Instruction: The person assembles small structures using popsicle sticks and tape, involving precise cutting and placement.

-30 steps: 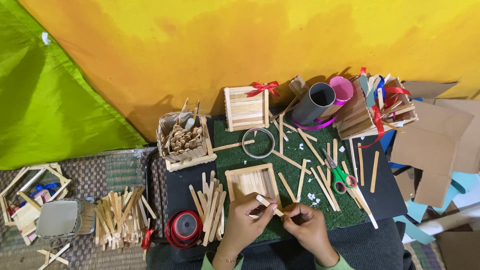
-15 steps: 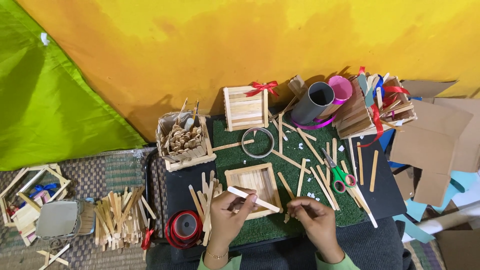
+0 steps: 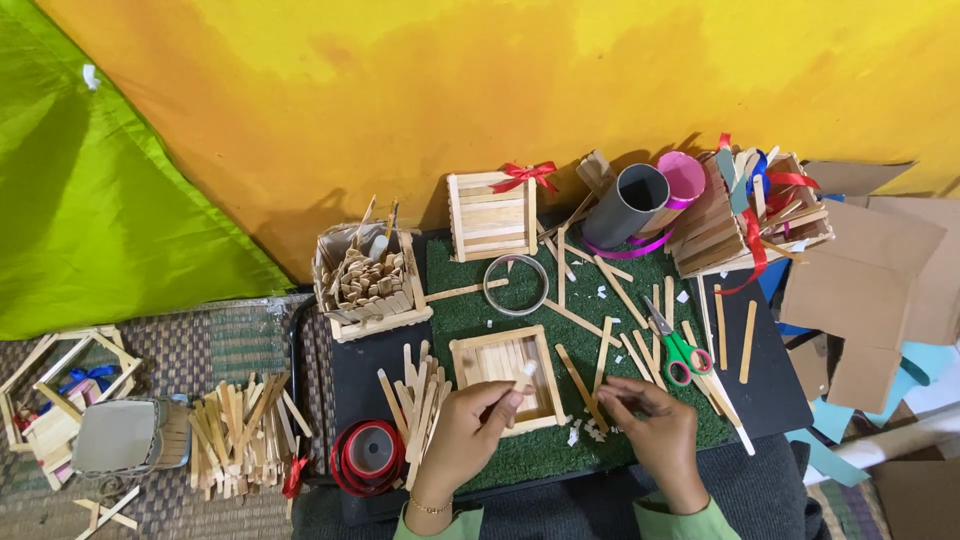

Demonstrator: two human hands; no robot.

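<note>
My left hand holds a flat wooden craft stick over a square stick frame that lies on a green turf mat. The stick's tip points up over the frame's inner floor. My right hand rests on the mat just right of the frame, fingertips touching loose sticks and small white scraps. Both wrists show green sleeves.
Green-handled scissors, a clear tape ring, a red tape roll, a stick box with a red bow, a basket of wood pieces, a grey tube, stick piles and cardboard sheets surround the black board.
My left hand has brought the stick from near my right hand up over the frame and turned it more upright. My right hand let go and moved right onto the mat.
</note>
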